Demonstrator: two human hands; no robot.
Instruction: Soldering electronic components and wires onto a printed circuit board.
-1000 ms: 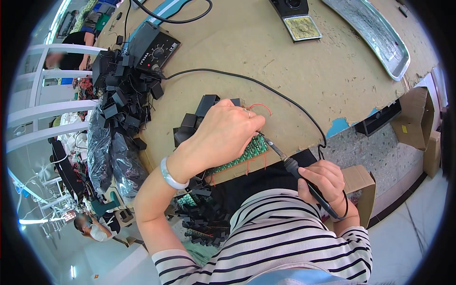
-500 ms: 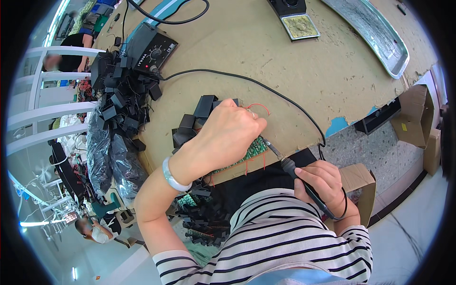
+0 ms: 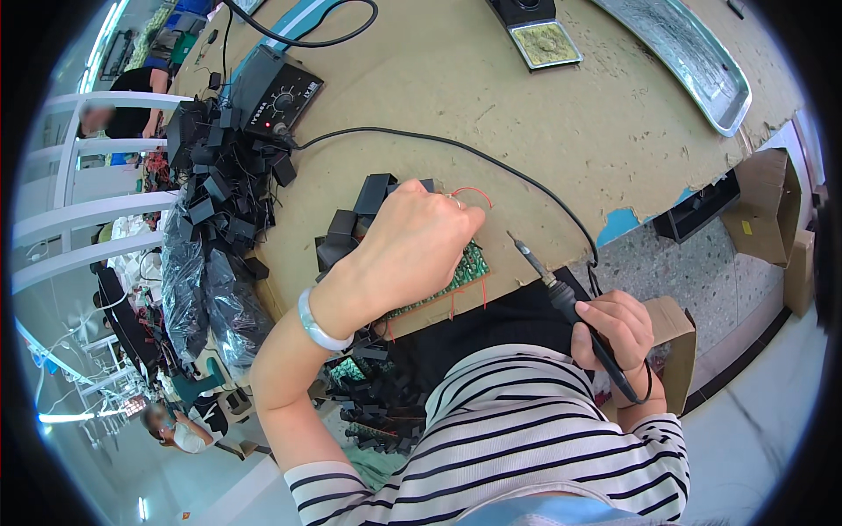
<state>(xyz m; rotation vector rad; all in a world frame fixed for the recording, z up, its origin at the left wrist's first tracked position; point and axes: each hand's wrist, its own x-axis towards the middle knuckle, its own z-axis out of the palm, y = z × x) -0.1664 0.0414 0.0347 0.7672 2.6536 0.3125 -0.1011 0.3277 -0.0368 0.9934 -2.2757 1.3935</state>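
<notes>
Head view: the right hand (image 3: 618,329) grips a soldering iron (image 3: 561,294), its tip ahead and left of that grip; a green circuit board (image 3: 474,266) lies partly under the left hand (image 3: 421,232), closed on something or not, I can't tell.

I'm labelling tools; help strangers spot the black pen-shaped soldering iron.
Find the brown tabletop, then the green circuit board at its near edge. Right of that, the person's right hand grips the black soldering iron, the only thing nearby with a pointed metal tip.
</notes>
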